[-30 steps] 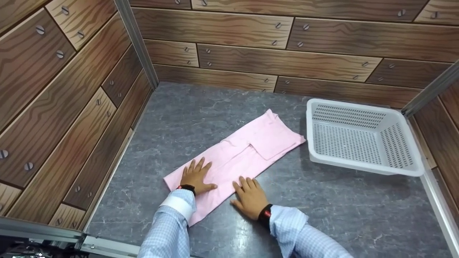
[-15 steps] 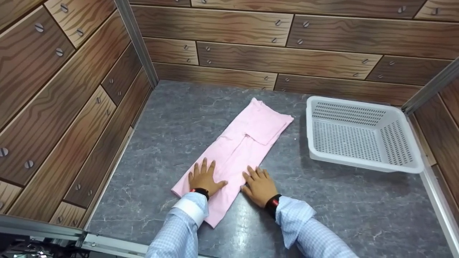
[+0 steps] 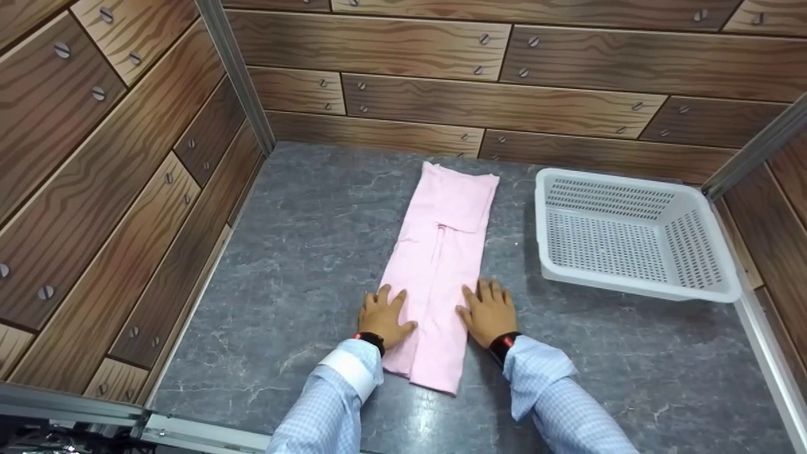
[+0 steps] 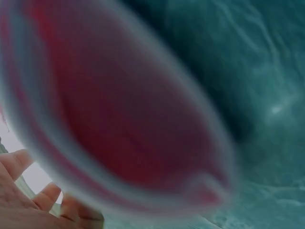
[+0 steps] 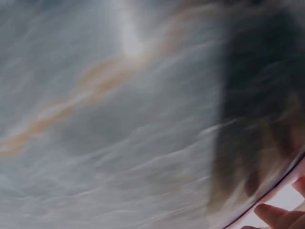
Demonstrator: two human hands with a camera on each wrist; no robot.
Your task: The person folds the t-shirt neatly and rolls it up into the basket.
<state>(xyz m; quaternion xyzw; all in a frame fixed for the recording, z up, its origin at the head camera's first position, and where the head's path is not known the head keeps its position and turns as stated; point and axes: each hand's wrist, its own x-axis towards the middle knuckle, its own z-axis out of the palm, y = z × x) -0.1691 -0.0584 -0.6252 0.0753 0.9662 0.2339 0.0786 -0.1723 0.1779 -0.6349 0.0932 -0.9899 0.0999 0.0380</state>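
A pink cloth garment (image 3: 441, 265), folded into a long strip, lies flat on the grey marbled surface, pointing away from me. Its far end is turned over as a flap. My left hand (image 3: 383, 318) rests on its near left edge with fingers spread. At the near right edge, my right hand (image 3: 489, 313) touches the cloth with fingertips and thumb. In the left wrist view a blurred pink fold (image 4: 133, 105) fills the middle, with the left fingers (image 4: 45, 195) beside it. The right wrist view catches the right fingertips (image 5: 276, 214) by the cloth's edge.
A white perforated plastic basket (image 3: 637, 290) stands at the back right, with only its slotted bottom showing inside. Wood-patterned panels (image 3: 378, 47) wall the back and sides. A metal rail (image 3: 202, 435) runs along the near left edge.
The pink garment has turned counterclockwise from a diagonal to nearly straight away from me, its far end swinging left. Both hands have shifted right along with it, staying at its near part.
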